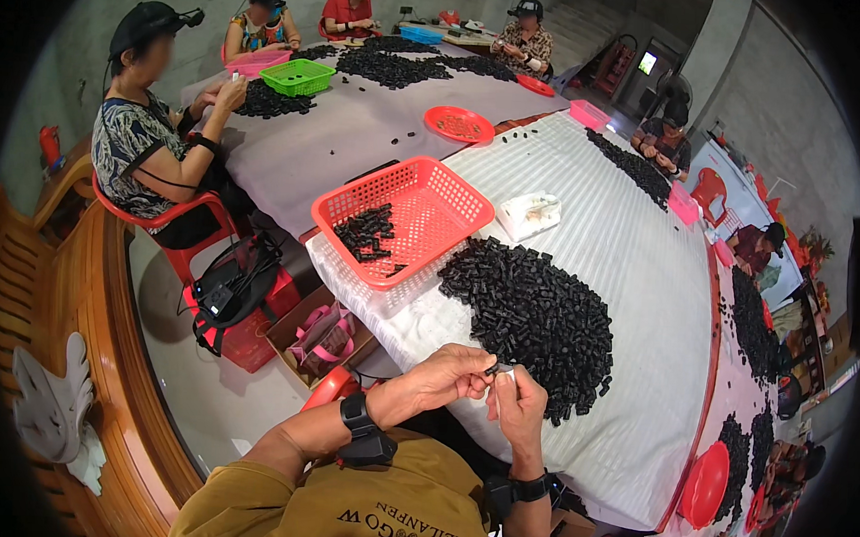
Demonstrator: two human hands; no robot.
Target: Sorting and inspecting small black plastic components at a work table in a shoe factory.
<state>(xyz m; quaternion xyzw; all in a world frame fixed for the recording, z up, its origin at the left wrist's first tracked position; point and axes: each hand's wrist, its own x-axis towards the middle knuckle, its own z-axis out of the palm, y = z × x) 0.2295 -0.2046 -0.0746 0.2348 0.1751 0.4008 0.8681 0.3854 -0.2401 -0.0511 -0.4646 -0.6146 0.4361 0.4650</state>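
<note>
My left hand (448, 375) pinches a small black plastic piece (492, 369) between thumb and fingertips. Close beside it, my right hand (517, 406) is closed, with something small and white (508, 373) at its fingertips; whether this is a tool or a finger wrap I cannot make out. Both hands meet just above the table's near edge. Right beyond them spreads a large pile of black plastic pieces (532, 319). Behind the pile's left side, a red perforated basket (452, 186) holds a small heap of similar black pieces in its left part.
A crumpled white packet (529, 216) lies beside the basket on the striped white cloth (638, 276). Farther off are a red round tray (459, 125), a green basket (297, 75) and more black piles. Several people sit around the tables. A backpack (230, 285) rests at the left.
</note>
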